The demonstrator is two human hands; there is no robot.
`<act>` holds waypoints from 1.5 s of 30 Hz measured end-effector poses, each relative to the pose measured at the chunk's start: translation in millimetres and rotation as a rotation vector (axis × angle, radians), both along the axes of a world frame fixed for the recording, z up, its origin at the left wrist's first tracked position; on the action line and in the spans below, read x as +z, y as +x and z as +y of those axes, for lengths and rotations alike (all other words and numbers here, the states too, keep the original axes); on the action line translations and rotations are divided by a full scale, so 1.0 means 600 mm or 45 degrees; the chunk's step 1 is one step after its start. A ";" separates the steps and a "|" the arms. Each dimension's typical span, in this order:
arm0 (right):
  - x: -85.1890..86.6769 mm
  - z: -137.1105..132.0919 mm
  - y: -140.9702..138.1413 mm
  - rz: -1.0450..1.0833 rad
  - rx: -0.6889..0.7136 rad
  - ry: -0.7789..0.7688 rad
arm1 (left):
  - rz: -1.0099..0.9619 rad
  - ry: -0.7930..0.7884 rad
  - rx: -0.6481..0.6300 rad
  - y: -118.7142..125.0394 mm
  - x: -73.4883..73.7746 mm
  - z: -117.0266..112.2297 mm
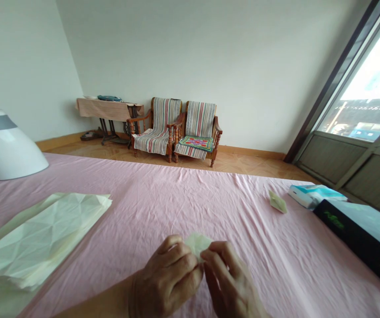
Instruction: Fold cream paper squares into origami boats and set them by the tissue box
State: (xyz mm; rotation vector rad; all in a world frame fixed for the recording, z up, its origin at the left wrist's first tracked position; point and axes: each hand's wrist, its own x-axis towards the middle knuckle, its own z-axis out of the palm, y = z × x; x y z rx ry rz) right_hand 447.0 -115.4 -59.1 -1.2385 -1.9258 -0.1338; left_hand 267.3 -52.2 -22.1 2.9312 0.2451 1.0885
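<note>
A small pale green piece of folded paper [196, 244] is pinched between my two hands, low in the middle of the view. My left hand [173, 276] is closed on its left side, fingers curled. Gripping the right side with bent fingers is my right hand [228, 274]. The hands hide the paper's lower part. Off to the left lies a stack of creased pale green paper sheets [54, 234], marked with triangular folds. A small folded paper piece [277, 202] rests on the cloth at the right.
A pink cloth [150, 194] covers the surface, wrinkled in places. At the right are a tissue pack [316, 194] and a black-sided box [359, 238]. A white and grey rounded object [11, 145] stands far left. Two wooden chairs [163, 123] are by the wall.
</note>
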 end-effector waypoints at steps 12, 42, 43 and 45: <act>-0.008 0.032 0.033 0.416 -0.080 -0.159 | -0.114 -0.372 0.133 0.016 -0.025 0.043; -0.023 0.023 0.047 0.272 -0.146 -0.452 | 0.265 -0.758 0.285 0.013 -0.027 0.045; -0.021 0.024 0.047 0.298 -0.164 -0.460 | 0.256 -0.806 0.307 0.013 -0.026 0.046; -0.019 0.026 0.047 0.331 -0.192 -0.495 | 0.242 -0.880 0.341 0.013 -0.024 0.047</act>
